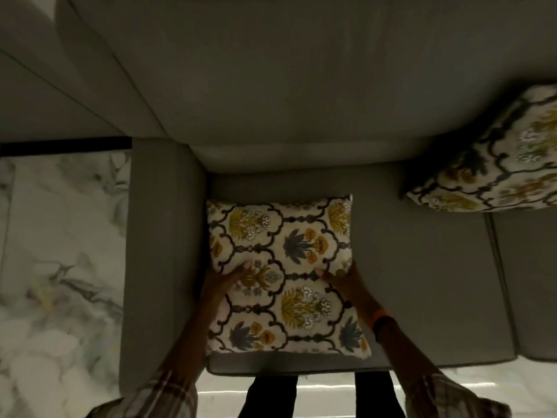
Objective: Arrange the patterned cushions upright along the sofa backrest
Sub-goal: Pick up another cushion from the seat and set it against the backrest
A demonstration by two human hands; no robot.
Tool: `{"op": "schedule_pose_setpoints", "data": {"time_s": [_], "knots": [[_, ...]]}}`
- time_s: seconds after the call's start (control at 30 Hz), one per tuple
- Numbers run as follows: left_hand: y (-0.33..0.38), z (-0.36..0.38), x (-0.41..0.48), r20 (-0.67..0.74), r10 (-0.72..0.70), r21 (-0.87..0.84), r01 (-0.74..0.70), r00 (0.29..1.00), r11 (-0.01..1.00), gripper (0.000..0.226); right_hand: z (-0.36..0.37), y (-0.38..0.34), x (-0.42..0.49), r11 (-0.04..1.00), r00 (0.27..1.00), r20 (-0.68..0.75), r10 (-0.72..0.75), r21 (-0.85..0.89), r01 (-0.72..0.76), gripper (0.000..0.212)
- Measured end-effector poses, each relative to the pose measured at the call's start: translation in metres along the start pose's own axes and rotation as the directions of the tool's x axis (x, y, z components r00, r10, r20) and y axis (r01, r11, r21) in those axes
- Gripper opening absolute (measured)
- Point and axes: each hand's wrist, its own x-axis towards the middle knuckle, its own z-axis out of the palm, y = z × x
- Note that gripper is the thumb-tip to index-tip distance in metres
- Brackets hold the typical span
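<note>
A cream cushion with dark scrollwork and yellow and blue flowers (286, 267) lies over the grey sofa seat (422, 282), close to the left armrest (159, 251). My left hand (229, 277) grips its left edge and my right hand (339, 276) grips its right edge, thumbs on the top face. A second cushion of the same pattern (497, 167) leans tilted against the backrest (301, 86) at the right, cut off by the frame edge.
A marble-patterned floor (60, 267) lies left of the armrest. A seam between seat cushions (500, 282) runs at the right. My dark trouser legs (271, 396) stand at the sofa's front edge. The light is dim.
</note>
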Motion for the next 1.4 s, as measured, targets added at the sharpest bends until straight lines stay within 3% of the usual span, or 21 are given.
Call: {"op": "schedule_pose_setpoints", "data": {"time_s": [0.1,0.17,0.23,0.3,0.43,0.5,0.53,0.7,0.8,0.87,0.97,1.07,1.17,1.3,1.4], "knots": [[0.020,-0.005,-0.013,-0.081,0.217,-0.023,-0.220,0.973,0.975,0.111,-0.009,-0.020,-0.013,0.992,0.991,-0.038,-0.125,0.028,0.126,0.128],[0.042,-0.009,-0.025,-0.190,0.327,-0.011,-0.335,0.926,0.942,0.118,-0.015,-0.038,-0.017,0.974,0.979,-0.018,-0.203,0.094,0.204,0.115],[0.064,-0.014,-0.025,-0.256,0.427,0.014,-0.439,0.867,0.898,0.124,-0.020,-0.066,-0.011,0.948,0.949,-0.063,-0.309,0.056,0.313,0.094],[0.087,-0.016,-0.020,-0.230,0.525,0.014,-0.536,0.820,0.844,0.115,-0.022,-0.097,0.003,0.910,0.906,-0.092,-0.412,0.002,0.414,0.075],[0.124,-0.015,0.006,-0.062,0.511,0.054,-0.508,0.857,0.860,0.101,-0.013,-0.132,0.039,0.831,0.829,-0.073,-0.555,-0.097,0.548,0.085],[0.131,-0.015,0.024,-0.009,0.557,0.046,-0.556,0.830,0.830,0.102,-0.005,-0.129,0.059,0.842,0.847,0.006,-0.532,-0.103,0.529,0.071],[0.135,-0.016,0.029,-0.012,0.567,0.042,-0.566,0.824,0.823,0.112,-0.003,-0.127,0.069,0.855,0.860,0.020,-0.510,-0.099,0.510,0.071],[0.131,-0.012,0.032,-0.133,0.560,0.017,-0.564,0.817,0.826,0.117,-0.002,-0.124,0.076,0.859,0.854,-0.096,-0.512,-0.090,0.505,0.109],[0.094,-0.002,0.033,-0.192,0.421,-0.010,-0.431,0.886,0.902,0.136,0.004,-0.103,0.061,0.878,0.862,-0.167,-0.478,-0.130,0.462,0.120],[0.065,0.018,0.024,-0.136,0.248,-0.053,-0.257,0.959,0.965,0.138,0.009,-0.081,0.049,0.924,0.913,-0.172,-0.369,-0.178,0.340,0.119],[0.033,0.058,-0.014,0.066,0.161,0.205,-0.172,0.985,0.964,0.108,0.007,-0.041,0.033,0.960,0.985,-0.097,-0.141,-0.256,0.112,0.111],[-0.002,0.100,-0.041,0.301,0.220,0.395,-0.331,0.928,0.857,0.087,-0.012,-0.005,0.013,0.939,0.997,0.003,-0.074,-0.337,0.071,0.103],[-0.015,0.138,-0.062,0.459,0.191,0.513,-0.435,0.868,0.740,0.083,-0.050,0.017,0.001,0.945,0.999,0.005,-0.054,-0.324,0.052,0.098],[0.012,0.207,-0.080,0.562,0.253,0.469,-0.556,0.787,0.686,0.090,-0.152,0.020,0.013,0.984,0.986,-0.165,-0.038,-0.176,0.008,0.096],[0.060,0.274,-0.086,0.538,0.367,0.350,-0.597,0.759,0.722,0.102,-0.262,0.013,0.037,0.998,0.927,-0.371,-0.055,0.021,0.067,0.100]]}}
